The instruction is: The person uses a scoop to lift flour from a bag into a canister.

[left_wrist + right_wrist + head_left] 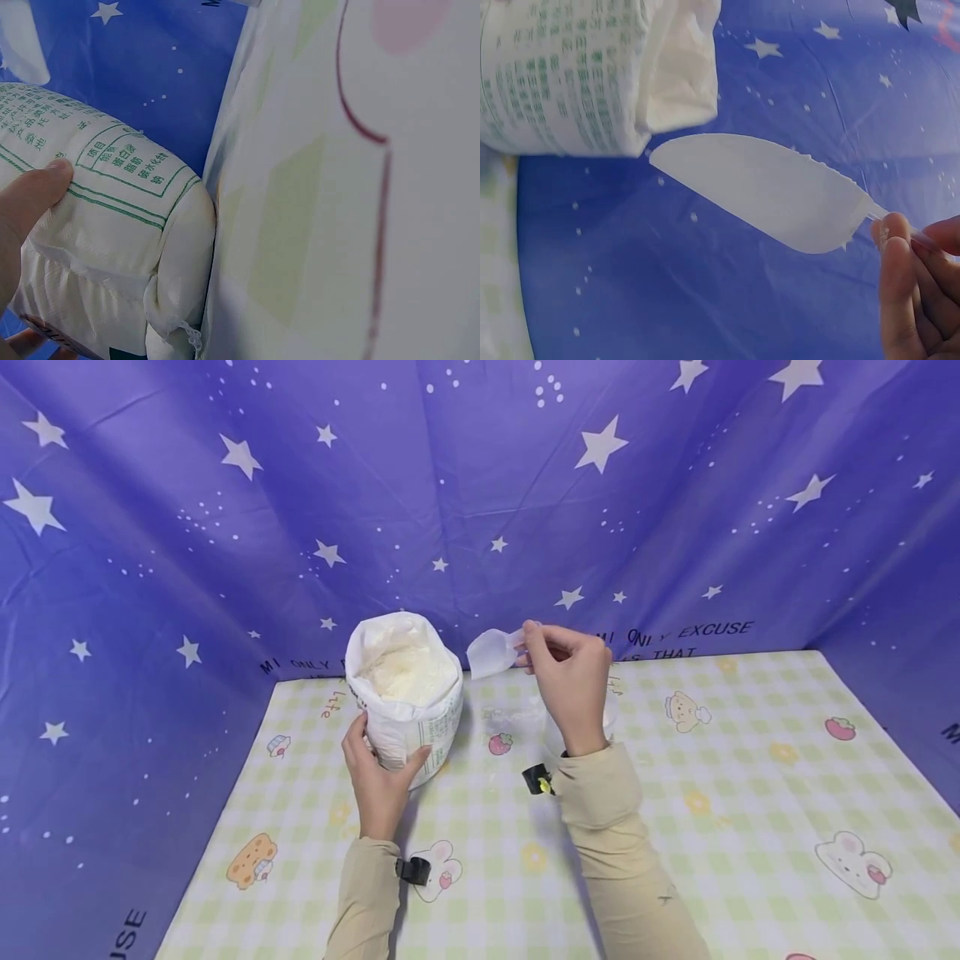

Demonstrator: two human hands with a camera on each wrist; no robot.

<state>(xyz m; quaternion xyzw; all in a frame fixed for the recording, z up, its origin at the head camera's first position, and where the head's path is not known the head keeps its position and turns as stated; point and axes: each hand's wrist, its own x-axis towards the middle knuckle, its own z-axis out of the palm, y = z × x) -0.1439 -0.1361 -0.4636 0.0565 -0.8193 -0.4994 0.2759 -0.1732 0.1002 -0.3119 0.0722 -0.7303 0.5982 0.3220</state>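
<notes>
An open white bag (390,735) with green print stands on the table, pale powder (408,672) showing through its rolled-down mouth. My left hand (382,789) grips the bag's lower side, its thumb on the printed front; the left wrist view shows the thumb beside the label (124,161). To the right of the bag, my right hand (570,681) pinches the handle of a translucent white scoop (491,653) in the air. The scoop's blade (757,187) points at the bag and is apart from it in the head view. Whether powder lies in the scoop, I cannot tell.
A clear plastic container (553,737) stands beneath the right forearm and hand, partly hidden. A green-checked cloth with cartoon prints covers the table (750,793). Blue star-patterned curtains (465,485) hang close behind and at both sides.
</notes>
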